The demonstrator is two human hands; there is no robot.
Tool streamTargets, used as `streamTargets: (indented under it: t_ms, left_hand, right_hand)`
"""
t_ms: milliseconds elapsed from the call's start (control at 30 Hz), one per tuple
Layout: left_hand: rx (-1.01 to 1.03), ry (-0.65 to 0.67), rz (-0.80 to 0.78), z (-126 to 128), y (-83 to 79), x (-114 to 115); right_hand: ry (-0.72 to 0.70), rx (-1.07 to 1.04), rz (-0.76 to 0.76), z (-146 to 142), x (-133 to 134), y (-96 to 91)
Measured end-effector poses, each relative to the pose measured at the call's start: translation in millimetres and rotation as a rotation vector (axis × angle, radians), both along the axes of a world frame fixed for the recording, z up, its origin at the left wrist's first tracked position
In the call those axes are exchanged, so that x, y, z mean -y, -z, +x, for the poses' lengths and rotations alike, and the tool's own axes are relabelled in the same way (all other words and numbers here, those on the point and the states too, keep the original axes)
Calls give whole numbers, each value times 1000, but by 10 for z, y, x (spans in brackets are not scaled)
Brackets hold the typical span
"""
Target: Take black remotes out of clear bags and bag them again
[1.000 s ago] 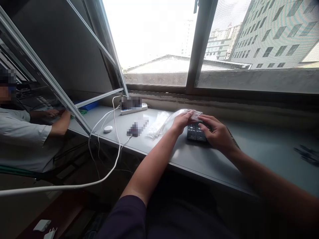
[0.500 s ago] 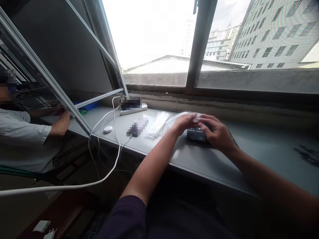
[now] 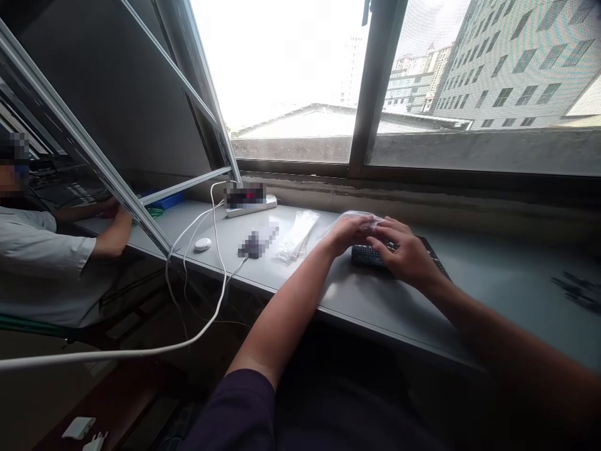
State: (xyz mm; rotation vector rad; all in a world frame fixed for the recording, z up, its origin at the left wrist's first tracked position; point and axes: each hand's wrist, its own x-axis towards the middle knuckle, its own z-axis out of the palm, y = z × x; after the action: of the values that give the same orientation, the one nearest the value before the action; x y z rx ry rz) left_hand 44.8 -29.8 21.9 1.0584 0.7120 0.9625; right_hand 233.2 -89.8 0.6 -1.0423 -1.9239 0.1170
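A clear plastic bag (image 3: 372, 224) is bunched between my two hands above the tabletop. My left hand (image 3: 348, 233) is closed around the bag's left side, its fingertips partly behind the film. My right hand (image 3: 404, 252) reaches in from the right with curved fingers and thumb on the bag's other side. Just beneath them lie black remote controls with small buttons: one remote control (image 3: 364, 255) shows below my left fingers, and a second remote control (image 3: 434, 255) pokes out past my right hand. My hands cover much of both, so whether one is inside the bag is hidden.
Flat clear bags (image 3: 297, 237) lie left of my hands on the grey table (image 3: 347, 294). Farther left are a cabled blurred device (image 3: 252, 245), a round white case (image 3: 203, 244) and a power strip (image 3: 253, 205). Dark tools (image 3: 580, 291) lie far right. A co-worker (image 3: 42, 250) sits beyond the metal frame.
My right thumb has shifted slightly left over the near remote control and the right fingers have spread a little. More of the right-hand remote control shows. The bag stays between my hands.
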Motion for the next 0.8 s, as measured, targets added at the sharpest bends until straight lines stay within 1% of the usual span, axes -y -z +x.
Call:
streamTargets:
  t_ms: [67, 133, 200, 267, 333, 367, 467, 567, 667, 733, 800]
  left_hand:
    - [7, 37, -4, -2, -7, 12]
    - [24, 35, -35, 2, -24, 17]
    - [54, -14, -81, 10, -44, 8]
    - [96, -94, -119, 15, -60, -12]
    - [133, -160, -136, 12, -69, -29]
    - [146, -171, -138, 9, -71, -33]
    - [165, -133, -130, 3, -79, -15]
    - [140, -80, -154, 13, -87, 24]
    - [117, -53, -158, 23, -91, 37]
    - [139, -86, -129, 11, -92, 18]
    - [187, -162, -94, -22, -93, -20]
  right_hand:
    - [2, -9, -14, -2, 7, -1]
    - [1, -23, -16, -15, 36, -31]
    - [-18, -45, -11, -35, 78, -83]
    - [-45, -74, -6, -57, 119, -136]
    - [-47, -101, 5, -73, 145, -168]
    - [-38, -111, 15, -78, 150, -172]
    - [-12, -93, 24, -78, 143, -149]
    - [-15, -46, -22, -70, 137, -115]
    - [-34, -41, -49, -73, 160, -115]
    - [-35, -65, -40, -80, 188, -141]
    - [-21, -100, -16, -90, 220, -179]
